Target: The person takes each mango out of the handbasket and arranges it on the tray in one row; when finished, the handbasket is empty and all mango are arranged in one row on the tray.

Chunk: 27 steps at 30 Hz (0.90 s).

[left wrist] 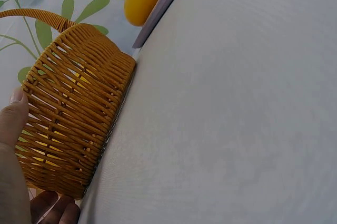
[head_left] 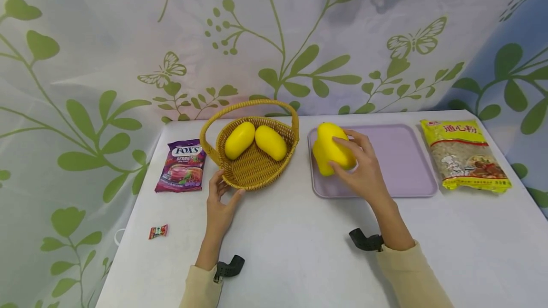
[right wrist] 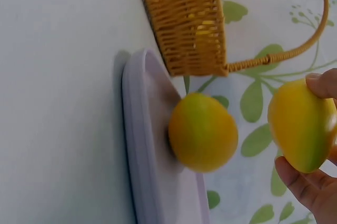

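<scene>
My right hand (head_left: 359, 163) grips a yellow mango (right wrist: 300, 124) between thumb and fingers, lifted above the left end of the lilac tray (head_left: 396, 160). A second mango (right wrist: 202, 132) lies in that tray, mostly hidden behind the held one in the head view. At the left, my left hand (head_left: 220, 208) holds the near-left side of a wicker basket (head_left: 252, 172), thumb by the rim and fingers around the wall. Inside the basket lie two mangoes, one on the left (head_left: 239, 140) and one on the right (head_left: 271, 142). The basket's arched handle (head_left: 248, 102) stands upright.
A purple Fox's candy bag (head_left: 181, 165) lies left of the basket, with a small wrapped candy (head_left: 158, 231) nearer the front. Right of the tray is a yellow food packet (head_left: 464, 156). A patterned curtain (head_left: 274, 37) hangs behind the white table (head_left: 291, 251).
</scene>
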Tool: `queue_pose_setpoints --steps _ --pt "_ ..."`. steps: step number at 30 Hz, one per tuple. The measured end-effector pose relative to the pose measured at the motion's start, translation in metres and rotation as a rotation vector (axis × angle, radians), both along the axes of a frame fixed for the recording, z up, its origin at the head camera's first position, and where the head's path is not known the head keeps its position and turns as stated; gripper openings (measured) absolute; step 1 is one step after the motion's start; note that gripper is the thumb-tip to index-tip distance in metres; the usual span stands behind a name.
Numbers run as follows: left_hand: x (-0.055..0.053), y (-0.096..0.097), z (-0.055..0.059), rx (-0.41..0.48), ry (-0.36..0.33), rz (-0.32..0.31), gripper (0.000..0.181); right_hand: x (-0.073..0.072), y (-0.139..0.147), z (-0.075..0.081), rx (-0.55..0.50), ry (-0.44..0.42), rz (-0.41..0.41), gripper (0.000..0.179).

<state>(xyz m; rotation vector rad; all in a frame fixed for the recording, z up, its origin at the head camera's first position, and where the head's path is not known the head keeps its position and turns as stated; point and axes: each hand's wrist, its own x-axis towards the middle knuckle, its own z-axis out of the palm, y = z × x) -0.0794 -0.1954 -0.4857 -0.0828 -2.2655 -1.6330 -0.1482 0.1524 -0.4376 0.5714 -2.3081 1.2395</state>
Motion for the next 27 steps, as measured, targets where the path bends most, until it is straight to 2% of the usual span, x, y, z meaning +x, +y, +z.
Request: queue_pose_setpoints --steps 12,19,27 --pt "0.000 -0.001 -0.002 -0.012 0.014 0.005 0.071 -0.014 0.030 -0.021 0.025 -0.074 -0.129 0.056" --pt "-0.001 -0.001 -0.002 -0.020 0.015 0.007 0.071 -0.017 0.039 -0.029 0.011 -0.138 -0.151 0.054" --pt "-0.001 -0.001 -0.002 -0.014 0.001 0.005 0.071 -0.019 0.039 -0.039 0.010 -0.150 -0.147 0.054"
